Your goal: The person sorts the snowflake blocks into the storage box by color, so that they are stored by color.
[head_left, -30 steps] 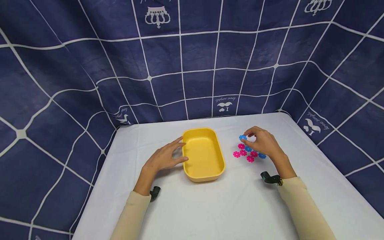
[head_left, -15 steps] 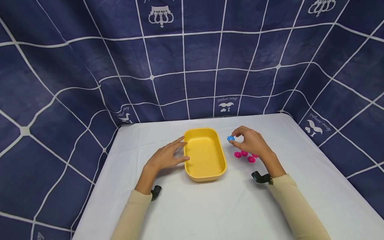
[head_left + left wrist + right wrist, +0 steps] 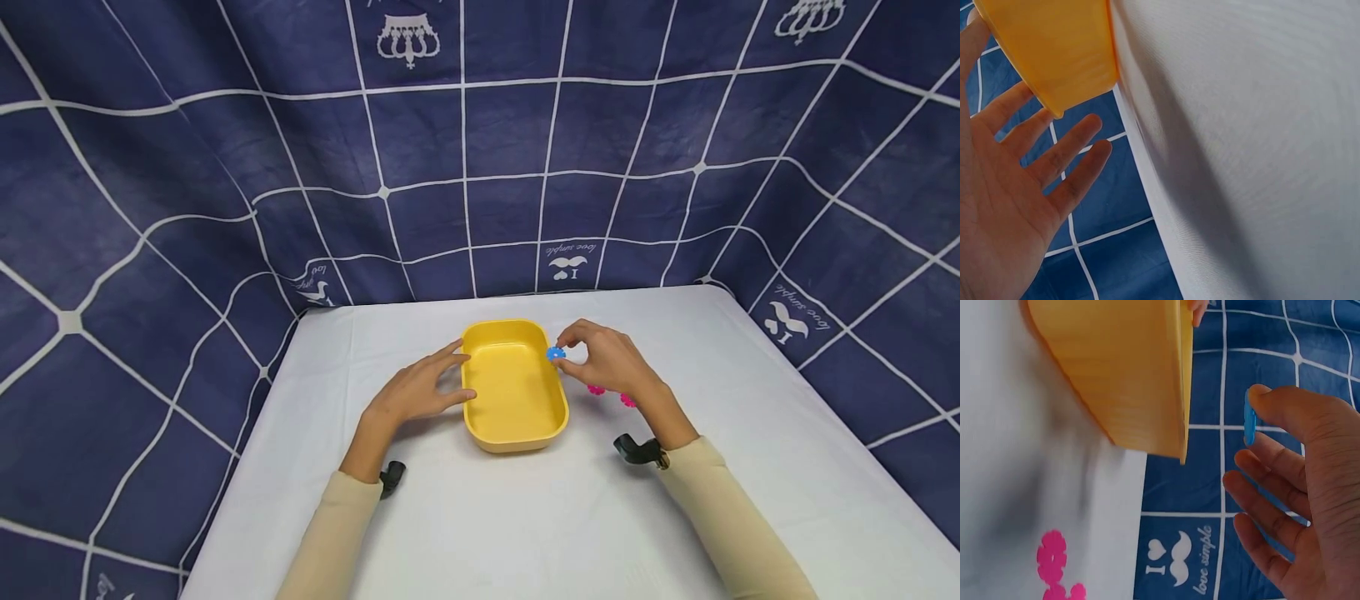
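Note:
My right hand (image 3: pixel 609 360) pinches a blue snowflake-shaped plastic disc (image 3: pixel 555 353) between thumb and forefinger, at the right rim of the yellow tray (image 3: pixel 513 400). In the right wrist view the disc (image 3: pixel 1249 419) appears edge-on, above the level of the tray's rim, and the other fingers are loosely bent. My left hand (image 3: pixel 411 393) is at the tray's left side with fingers spread, the fingertips at the rim. The left wrist view has the thumb and fingers about the tray wall (image 3: pixel 1060 56). Inside, the tray's bare yellow bottom shows.
Pink snowflake discs (image 3: pixel 628 400) lie on the white tablecloth (image 3: pixel 480 517) right of the tray, partly hidden by my right hand; more pink ones (image 3: pixel 1052 557) show in the right wrist view. A dark blue gridded curtain (image 3: pixel 495 125) surrounds the table.
My right hand has lifted the blue disc from the pile and carried it left to the tray's right rim. My left hand has stayed at the tray.

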The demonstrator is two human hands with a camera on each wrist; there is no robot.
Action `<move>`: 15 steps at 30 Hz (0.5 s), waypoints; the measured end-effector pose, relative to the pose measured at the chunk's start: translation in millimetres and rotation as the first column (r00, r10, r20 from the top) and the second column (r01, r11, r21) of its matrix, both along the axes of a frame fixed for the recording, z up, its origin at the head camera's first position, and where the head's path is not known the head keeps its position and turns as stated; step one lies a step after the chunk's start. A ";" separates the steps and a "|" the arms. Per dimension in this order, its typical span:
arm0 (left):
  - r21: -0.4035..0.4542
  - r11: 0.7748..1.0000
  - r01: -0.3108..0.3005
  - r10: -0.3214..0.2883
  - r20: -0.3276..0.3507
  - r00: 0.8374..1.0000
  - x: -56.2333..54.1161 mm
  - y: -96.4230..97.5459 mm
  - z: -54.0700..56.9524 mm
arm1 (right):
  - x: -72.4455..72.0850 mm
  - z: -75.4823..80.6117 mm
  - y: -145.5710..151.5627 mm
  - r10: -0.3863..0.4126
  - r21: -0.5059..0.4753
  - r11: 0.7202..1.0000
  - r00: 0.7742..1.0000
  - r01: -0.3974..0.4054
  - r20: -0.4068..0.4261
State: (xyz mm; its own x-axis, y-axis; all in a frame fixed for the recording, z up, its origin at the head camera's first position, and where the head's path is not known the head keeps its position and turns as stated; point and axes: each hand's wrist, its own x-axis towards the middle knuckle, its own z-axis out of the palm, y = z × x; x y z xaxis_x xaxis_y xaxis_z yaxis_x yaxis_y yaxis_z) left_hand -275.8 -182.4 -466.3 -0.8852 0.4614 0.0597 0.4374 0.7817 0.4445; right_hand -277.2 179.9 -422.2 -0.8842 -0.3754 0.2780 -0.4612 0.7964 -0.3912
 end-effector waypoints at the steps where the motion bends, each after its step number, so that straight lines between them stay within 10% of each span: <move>1: -0.001 1.000 -0.001 0.001 0.001 1.000 0.0 0.1 -0.1 | 0.7 0.0 -1.9 0.006 0.000 1.000 1.000 -0.006 -0.002; 15: -0.006 1.000 -0.001 0.001 0.007 1.000 -0.9 -0.5 -1.0 | 9.2 -6.2 -24.6 0.109 0.006 0.994 0.994 -0.109 -0.017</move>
State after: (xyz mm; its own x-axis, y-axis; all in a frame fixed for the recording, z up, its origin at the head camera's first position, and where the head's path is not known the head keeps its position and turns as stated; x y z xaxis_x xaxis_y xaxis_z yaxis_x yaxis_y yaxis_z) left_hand -276.6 -182.9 -467.3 -0.8861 0.4607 0.0510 0.4335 0.7848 0.4430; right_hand -268.0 155.3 -428.4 -0.8331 -0.4708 0.2903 -0.5518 0.7430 -0.3787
